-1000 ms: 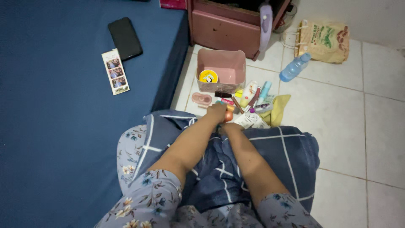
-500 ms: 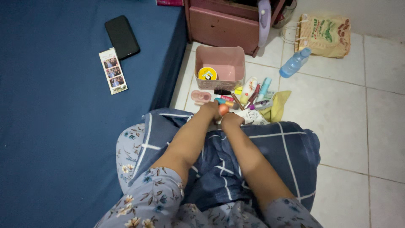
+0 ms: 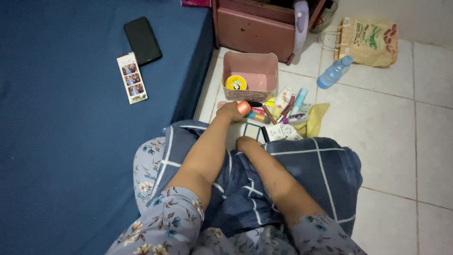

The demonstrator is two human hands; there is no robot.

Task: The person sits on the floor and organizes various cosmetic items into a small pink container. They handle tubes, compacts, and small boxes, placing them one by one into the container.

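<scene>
Big dark blue mattress sheet (image 3: 71,156) fills the left side, white tiled floor (image 3: 401,141) the right, person sits between with a navy checked blanket (image 3: 302,179) over the lap. Dusty pink wooden cabinet (image 3: 255,30) at top, woven tan shopping bag (image 3: 370,42) beside it, clear blue plastic water bottle (image 3: 334,72) lying on the tiles. Open pink plastic storage box (image 3: 250,75) stands on the floor just past the knees, round yellow tin (image 3: 235,83) inside. Loose heap of small cosmetic tubes (image 3: 283,108) right in front of the box, yellow cloth (image 3: 314,120) beside them.

Left hand (image 3: 231,112) is curled around a small orange rounded cosmetic piece (image 3: 243,108), held just short of the box's near wall, above the heap. Right hand (image 3: 245,143) rests low on the blanket edge, next to a small dark-framed compact mirror (image 3: 254,131); fingers hidden, cannot tell if spread or closed.

Risks: the orange piece is round and only part-gripped, likely to slip and roll in among the tubes; the forearm could sweep the tubes; the light box could get nudged by the knuckles; the mirror sits close to the right wrist and could get pressed
</scene>
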